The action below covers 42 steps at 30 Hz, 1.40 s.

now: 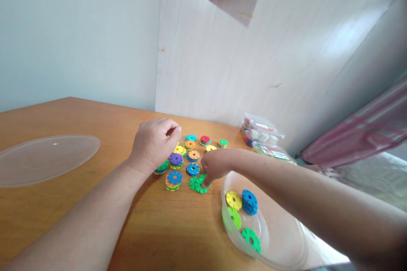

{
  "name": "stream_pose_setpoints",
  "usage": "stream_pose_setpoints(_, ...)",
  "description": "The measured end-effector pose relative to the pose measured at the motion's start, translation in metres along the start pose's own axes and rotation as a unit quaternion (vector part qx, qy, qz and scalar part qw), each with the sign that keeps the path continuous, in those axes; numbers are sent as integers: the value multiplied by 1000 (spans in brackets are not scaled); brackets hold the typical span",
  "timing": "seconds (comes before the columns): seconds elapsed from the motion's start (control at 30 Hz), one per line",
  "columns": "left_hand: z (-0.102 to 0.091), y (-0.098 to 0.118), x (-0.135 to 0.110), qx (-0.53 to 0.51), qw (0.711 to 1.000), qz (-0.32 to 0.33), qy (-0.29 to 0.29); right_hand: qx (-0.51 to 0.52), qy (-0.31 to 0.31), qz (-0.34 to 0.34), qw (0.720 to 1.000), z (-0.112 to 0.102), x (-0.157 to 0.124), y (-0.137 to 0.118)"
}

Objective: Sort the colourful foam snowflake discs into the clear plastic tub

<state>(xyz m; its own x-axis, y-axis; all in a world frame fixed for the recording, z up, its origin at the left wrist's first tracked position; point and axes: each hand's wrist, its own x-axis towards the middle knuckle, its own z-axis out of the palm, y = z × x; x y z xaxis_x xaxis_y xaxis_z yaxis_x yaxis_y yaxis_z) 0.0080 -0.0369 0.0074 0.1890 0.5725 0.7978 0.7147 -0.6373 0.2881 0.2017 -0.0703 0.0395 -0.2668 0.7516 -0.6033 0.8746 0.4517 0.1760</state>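
Observation:
Several small stacks of coloured plastic gear discs [190,156] lie on the wooden table [79,118]. My left hand [154,143] hovers over the stacks with fingers curled in a pinch; something yellow shows under the fingertips, too little to name. My right hand [213,166] reaches in from the right, fingers pinched on a green disc [199,184] lying on the table. A clear plastic tub [282,245] at the table's front right holds yellow, blue and green discs [244,209].
A clear plastic lid [44,159] lies at the left of the table. Clear packets of more pieces [262,135] sit at the table's back right against the pale wall. Pink striped cloth [359,135] hangs to the right.

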Motion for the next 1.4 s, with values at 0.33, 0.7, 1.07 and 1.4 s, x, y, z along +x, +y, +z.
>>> stream_pose_setpoints(0.33, -1, 2, 0, 1, 1000, -18, -7, 171, 20, -33, 985, -1, -12, 12)
stream_pose_setpoints(0.7, -8, 9, 2, 47, 991, -87, -90, 358, 50, -136, 923, 6, -123, 61)
stream_pose_setpoints(1.07, -2, 0, 3, 93, 989, -83, -75, 121, -22, -87, 989, 63, -111, 27)
stream_pose_setpoints(1.4, -2, 0, 4, 89, 989, -83, -81, 172, 83, -96, 977, 30, -127, 39)
